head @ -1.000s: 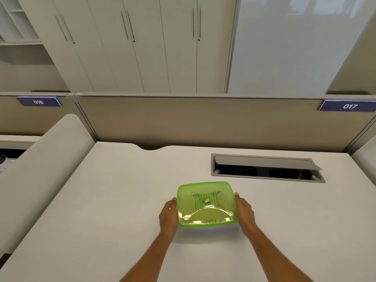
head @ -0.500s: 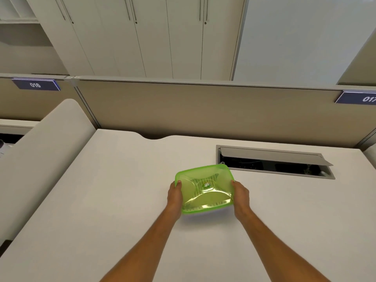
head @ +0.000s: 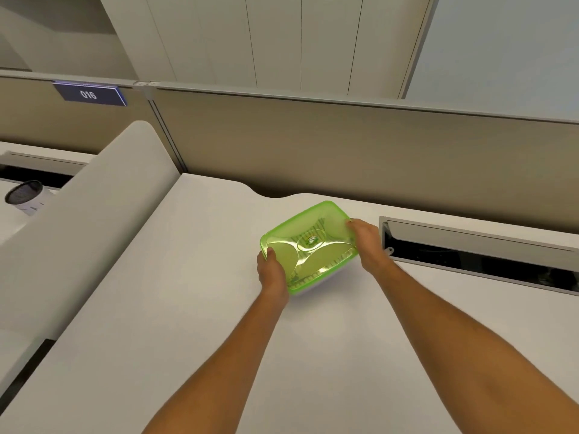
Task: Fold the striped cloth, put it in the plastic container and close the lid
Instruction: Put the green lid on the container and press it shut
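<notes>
From the head camera, a white desk (head: pixel 194 308) fills the lower part of the view, bounded at its far edge by a beige partition (head: pixel 313 145). The plastic container (head: pixel 308 247) sits toward the far edge of the desk, roughly midway across, turned at an angle to that edge. Its translucent green lid (head: pixel 313 228) is seated on top, with an oval label at the middle. Through the lid, striped cloth (head: pixel 316 267) shows faintly inside the container; how it is folded cannot be told.

The left hand (head: pixel 272 274) grasps the container's near-left corner, thumb on the lid's rim and fingers wrapped down the side. The right hand (head: pixel 368 242) grasps the right-hand side, with fingertips curled over the lid's far-right edge. Both bare forearms reach in from the near edge of the desk.

Just right of the container, a cable-tray opening (head: pixel 479 255) is cut into the desk near the far edge, its grey flap tilted up. On the partition at far left is a blue number plate (head: pixel 89 94) reading 016. A rounded white divider (head: pixel 94 214) runs along the desk's left edge, and beyond it, on the neighbouring desk, lies a small white cylinder with a dark mesh end (head: pixel 26 195). Pale cabinet doors (head: pixel 282 42) stand behind the partition.
</notes>
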